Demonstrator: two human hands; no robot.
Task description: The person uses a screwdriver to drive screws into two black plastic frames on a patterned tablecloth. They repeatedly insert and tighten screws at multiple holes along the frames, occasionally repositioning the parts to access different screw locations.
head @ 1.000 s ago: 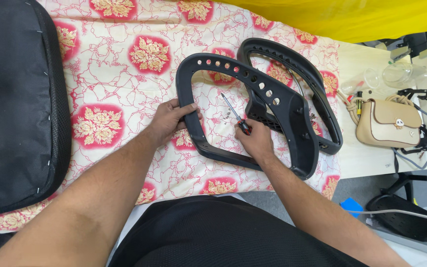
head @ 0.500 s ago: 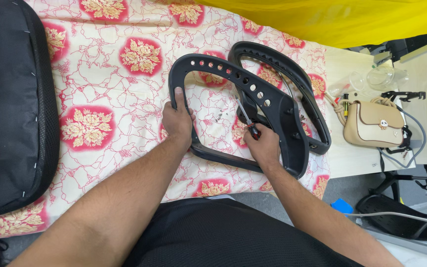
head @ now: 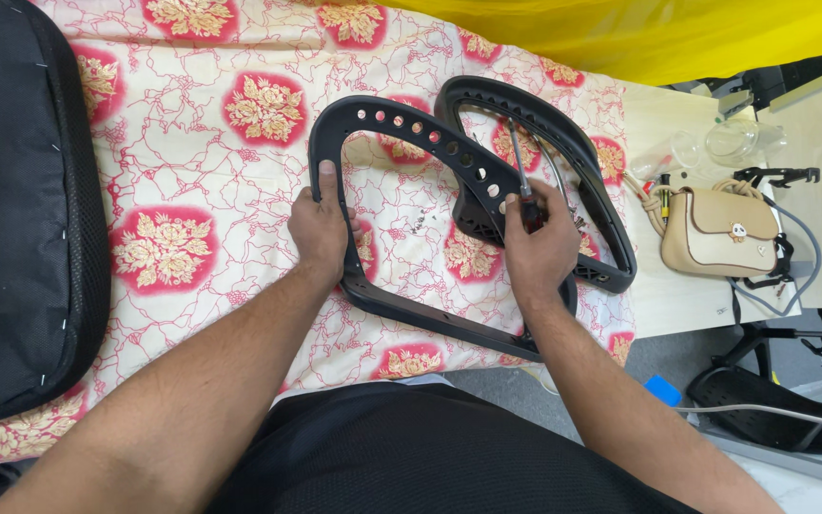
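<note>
seat cushion (head: 11,209): big black pad lying at the far left on the flowered cloth (head: 192,162), well apart from the work — no worry there.

left hand (head: 321,228): fingers wrapped shut around the left rail of the black chair frame (head: 387,128), thumb lying up along it. If that grip goes slack, I'd guess the frame slides on the soft cloth the moment the tool pushes.

loose screws (head: 422,228): small bits on the cloth inside the frame opening, between the hands. Easy to knock into the folds and lose, looks like.

screwdriver (head: 522,181): upright-ish, tip at the holed bar where the second frame (head: 563,143) overlaps. Can't tell if the tip is seated in a screw — if it's off, it could skid and scratch the plastic or jab the other hand.

right hand (head: 539,243): fingers closed tight on the screwdriver handle.

beige handbag (head: 720,231): on the tabletop (head: 663,124) at right, near the frame edge; a swinging frame could bump it.
</note>
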